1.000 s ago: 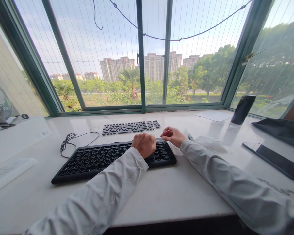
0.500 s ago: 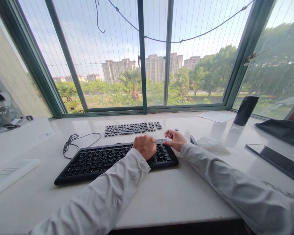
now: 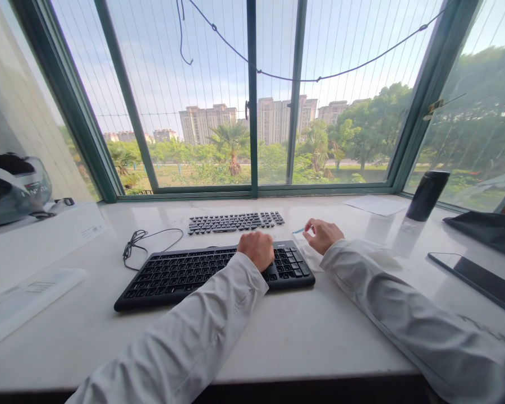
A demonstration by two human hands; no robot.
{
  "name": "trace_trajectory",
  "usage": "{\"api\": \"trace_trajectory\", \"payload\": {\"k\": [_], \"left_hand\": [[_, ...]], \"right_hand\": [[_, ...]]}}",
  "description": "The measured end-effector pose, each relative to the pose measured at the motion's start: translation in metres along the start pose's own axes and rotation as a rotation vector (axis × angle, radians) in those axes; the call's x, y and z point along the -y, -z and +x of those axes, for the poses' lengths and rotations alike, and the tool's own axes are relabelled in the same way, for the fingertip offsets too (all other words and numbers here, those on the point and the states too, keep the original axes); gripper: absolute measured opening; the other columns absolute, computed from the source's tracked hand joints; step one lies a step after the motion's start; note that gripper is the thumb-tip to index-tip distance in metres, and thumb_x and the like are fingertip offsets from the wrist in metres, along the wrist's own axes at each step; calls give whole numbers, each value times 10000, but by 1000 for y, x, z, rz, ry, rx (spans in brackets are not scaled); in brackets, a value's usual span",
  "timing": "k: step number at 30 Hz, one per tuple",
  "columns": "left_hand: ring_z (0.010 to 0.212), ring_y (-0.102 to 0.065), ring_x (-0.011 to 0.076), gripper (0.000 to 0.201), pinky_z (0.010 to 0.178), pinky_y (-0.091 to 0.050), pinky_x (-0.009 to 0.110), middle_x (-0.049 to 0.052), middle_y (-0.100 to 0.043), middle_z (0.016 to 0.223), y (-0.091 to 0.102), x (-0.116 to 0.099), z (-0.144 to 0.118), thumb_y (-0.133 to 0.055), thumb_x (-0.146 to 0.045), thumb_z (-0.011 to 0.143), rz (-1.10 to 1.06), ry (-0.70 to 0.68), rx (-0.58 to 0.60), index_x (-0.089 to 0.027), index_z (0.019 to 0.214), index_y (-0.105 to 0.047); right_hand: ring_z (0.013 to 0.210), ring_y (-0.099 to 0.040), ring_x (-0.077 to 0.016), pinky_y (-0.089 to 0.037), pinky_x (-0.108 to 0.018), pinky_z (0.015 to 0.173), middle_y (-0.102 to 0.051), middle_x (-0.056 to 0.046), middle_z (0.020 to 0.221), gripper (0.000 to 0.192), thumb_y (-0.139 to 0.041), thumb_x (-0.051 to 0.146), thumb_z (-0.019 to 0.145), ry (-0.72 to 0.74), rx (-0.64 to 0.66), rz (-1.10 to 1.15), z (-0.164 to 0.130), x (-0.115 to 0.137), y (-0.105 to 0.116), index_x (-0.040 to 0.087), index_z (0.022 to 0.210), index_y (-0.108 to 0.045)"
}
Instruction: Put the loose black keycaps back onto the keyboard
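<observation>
I am resting my fisted left hand [image 3: 256,248] on the keyboard [image 3: 214,270] at frame centre; my right hand [image 3: 323,234] is pinching a small blue tool [image 3: 298,230]. Loose keycaps [image 3: 234,221] are lying behind, seemingly still unfitted.

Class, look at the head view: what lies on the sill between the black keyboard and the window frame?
In the head view, a flat set of loose dark keycaps lies between the black keyboard and the window frame, with bare white sill around it.
</observation>
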State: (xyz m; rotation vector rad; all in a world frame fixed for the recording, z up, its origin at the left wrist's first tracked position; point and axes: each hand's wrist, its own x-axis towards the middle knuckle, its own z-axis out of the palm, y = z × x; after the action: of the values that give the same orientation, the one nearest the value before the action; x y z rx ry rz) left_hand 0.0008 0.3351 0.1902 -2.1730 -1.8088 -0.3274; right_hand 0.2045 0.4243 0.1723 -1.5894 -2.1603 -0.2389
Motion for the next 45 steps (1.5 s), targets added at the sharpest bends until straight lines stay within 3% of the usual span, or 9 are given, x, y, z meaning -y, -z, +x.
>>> {"api": "trace_trajectory", "payload": {"k": [6, 10, 15, 19, 22, 29, 34, 38, 45], "left_hand": [[854, -630, 239, 272, 749, -488, 353, 142, -665, 824, -1, 2, 2, -452, -211, 777, -49, 2, 19, -134, 872, -694], [826, -633, 259, 254, 694, -497, 365, 137, -662, 802, -1, 3, 2, -468, -220, 768, -78, -34, -3, -129, 851, -690], [843, -631, 253, 256, 711, -491, 357, 136, -659, 814, -1, 5, 2, -459, -197, 778, -126, -46, -25, -119, 877, -681], [835, -632, 251, 250, 716, -488, 356, 132, -661, 819, -1, 5, 1, -458, -204, 786, -152, -66, -33, -120, 859, -681], [838, -632, 243, 251, 723, -488, 344, 134, -661, 824, 0, 4, 0, -457, -211, 793, -162, -81, -35, -120, 860, -681], [864, -629, 224, 258, 760, -487, 333, 130, -658, 850, 0, 3, -2, -453, -208, 807, -161, -80, -25, -136, 919, -673], [843, -632, 223, 252, 741, -492, 330, 131, -659, 830, -2, 1, -1, -459, -221, 808, -166, -91, -43, -129, 902, -674], [808, -636, 229, 236, 710, -500, 342, 128, -662, 804, -2, 1, -1, -466, -224, 800, -158, -110, -55, -125, 845, -676], [811, -633, 226, 236, 709, -495, 336, 119, -664, 815, -2, 3, 0, -462, -230, 795, -130, -68, -50, -134, 835, -674]], "right_hand": [[723, -587, -192, -373, -330, 703, -664, -38, 800, 299, -469, 462, 788, -8, 102, -93, 4, -6, 7, 238, 822, -664], [699, -591, -190, -386, -319, 673, -682, -21, 802, 355, -459, 525, 779, -19, 105, -103, 6, -11, 10, 260, 842, -686], [713, -596, -187, -395, -300, 651, -691, -34, 814, 364, -468, 526, 776, 30, 173, -121, 13, 1, 9, 261, 843, -708], [747, -602, -172, -391, -265, 609, -691, -31, 827, 316, -503, 497, 774, 128, 258, -84, 36, 24, 2, 282, 873, -712], [764, -604, -163, -396, -252, 609, -686, -39, 884, 284, -517, 457, 785, 143, 260, -204, 63, 37, -8, 291, 917, -705], [814, -608, -190, -404, -296, 729, -692, -73, 922, 225, -597, 355, 772, 206, 229, -322, 101, 35, -34, 268, 951, -701], [893, -599, -220, -350, -343, 827, -691, -100, 954, 179, -570, 297, 797, 307, 197, -375, 100, 30, -47, 224, 876, -712], [824, -606, -207, -325, -354, 816, -687, -114, 942, 233, -488, 260, 842, 351, 180, -396, 95, 30, -51, 198, 806, -709], [741, -591, -185, -287, -346, 831, -690, -96, 886, 283, -447, 268, 864, 401, 137, -364, 83, 30, -35, 187, 785, -706]]}}
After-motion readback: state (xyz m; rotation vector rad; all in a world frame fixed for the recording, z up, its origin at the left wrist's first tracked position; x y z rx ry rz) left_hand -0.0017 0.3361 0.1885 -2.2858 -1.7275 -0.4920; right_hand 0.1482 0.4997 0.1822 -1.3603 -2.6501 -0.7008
